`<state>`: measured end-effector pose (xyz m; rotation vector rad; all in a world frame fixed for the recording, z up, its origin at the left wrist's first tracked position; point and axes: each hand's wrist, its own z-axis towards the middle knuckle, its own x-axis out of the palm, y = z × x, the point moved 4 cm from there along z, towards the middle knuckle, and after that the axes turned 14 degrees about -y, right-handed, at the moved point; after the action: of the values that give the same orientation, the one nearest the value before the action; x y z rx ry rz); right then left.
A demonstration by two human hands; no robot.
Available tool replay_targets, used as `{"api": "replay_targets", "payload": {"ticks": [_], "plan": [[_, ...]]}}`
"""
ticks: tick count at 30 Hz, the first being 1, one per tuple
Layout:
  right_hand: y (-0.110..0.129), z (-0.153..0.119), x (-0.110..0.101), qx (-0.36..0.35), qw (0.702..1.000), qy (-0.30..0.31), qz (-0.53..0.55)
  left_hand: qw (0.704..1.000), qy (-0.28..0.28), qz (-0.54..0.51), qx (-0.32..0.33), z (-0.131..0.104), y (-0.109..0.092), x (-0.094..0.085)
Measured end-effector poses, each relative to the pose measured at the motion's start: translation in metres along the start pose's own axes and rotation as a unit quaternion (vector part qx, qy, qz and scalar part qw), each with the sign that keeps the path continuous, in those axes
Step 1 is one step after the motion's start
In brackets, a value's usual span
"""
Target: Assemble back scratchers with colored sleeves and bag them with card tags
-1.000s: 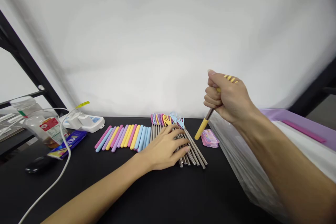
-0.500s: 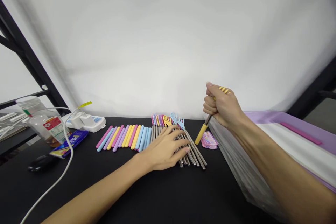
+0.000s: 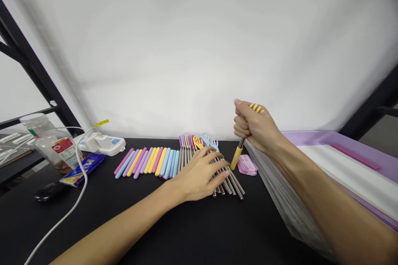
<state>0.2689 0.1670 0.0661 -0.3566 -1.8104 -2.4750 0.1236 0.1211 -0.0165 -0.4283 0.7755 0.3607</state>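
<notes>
My right hand point(image 3: 256, 126) is closed in a fist around a back scratcher, held upright and slightly tilted. Its yellow claw tips point(image 3: 256, 108) show above the fist, and a yellow handle sleeve point(image 3: 236, 159) is on the lower end of the metal rod, close to the black table top. My left hand point(image 3: 199, 174) lies with fingers spread across a row of metal-rod back scratchers point(image 3: 238, 186). Their pink, purple, yellow and blue claw heads point(image 3: 209, 140) point toward the wall. Left of them lie several loose handle sleeves point(image 3: 152, 160) in pink, blue, purple and yellow.
Small pink printed cards point(image 3: 247, 165) are stacked beside a purple-rimmed bin point(image 3: 307, 137) with a plastic liner on the right. At left are a power strip point(image 3: 112, 145), a clear bottle point(image 3: 51, 145), a blue packet point(image 3: 90, 165), a black mouse point(image 3: 51, 191) and a white cable point(image 3: 81, 196).
My right hand has moved a little to the left with the yellow back scratcher. My left hand has shifted slightly right over the rods.
</notes>
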Motion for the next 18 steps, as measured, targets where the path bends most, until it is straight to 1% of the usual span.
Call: {"api": "replay_targets", "payload": {"ticks": [3, 6, 8, 10, 13, 14, 16, 17, 18], "plan": [[0.023, -0.009, 0.006, -0.019, 0.999, 0.026, 0.007, 0.997, -0.042, -0.045, -0.049, 0.005, -0.003, -0.007], [0.056, -0.025, 0.010, -0.067, 0.996, 0.014, 0.065, 0.987, -0.086, -0.096, -0.094, 0.011, -0.010, -0.017], [0.070, -0.036, 0.012, -0.095, 0.990, 0.023, 0.103, 0.983, -0.104, -0.103, -0.108, 0.015, -0.012, -0.026], [0.071, -0.040, 0.008, -0.104, 0.986, 0.026, 0.131, 0.987, -0.104, -0.064, -0.110, 0.015, -0.009, -0.034], [0.052, -0.035, -0.011, -0.069, 0.990, 0.012, 0.126, 0.991, -0.080, 0.068, -0.086, 0.011, 0.005, -0.052], [0.044, -0.031, -0.020, -0.054, 0.993, 0.010, 0.100, 0.988, -0.071, 0.119, -0.074, 0.008, 0.012, -0.059], [0.032, -0.023, -0.038, -0.081, 0.997, 0.005, -0.009, 0.973, -0.049, 0.221, -0.045, 0.002, 0.024, -0.073], [0.029, -0.020, -0.045, -0.113, 0.990, 0.005, -0.083, 0.962, -0.031, 0.269, -0.024, -0.002, 0.028, -0.078], [0.026, -0.019, -0.049, -0.153, 0.969, 0.014, -0.193, 0.950, -0.009, 0.312, 0.003, -0.005, 0.030, -0.082]]}}
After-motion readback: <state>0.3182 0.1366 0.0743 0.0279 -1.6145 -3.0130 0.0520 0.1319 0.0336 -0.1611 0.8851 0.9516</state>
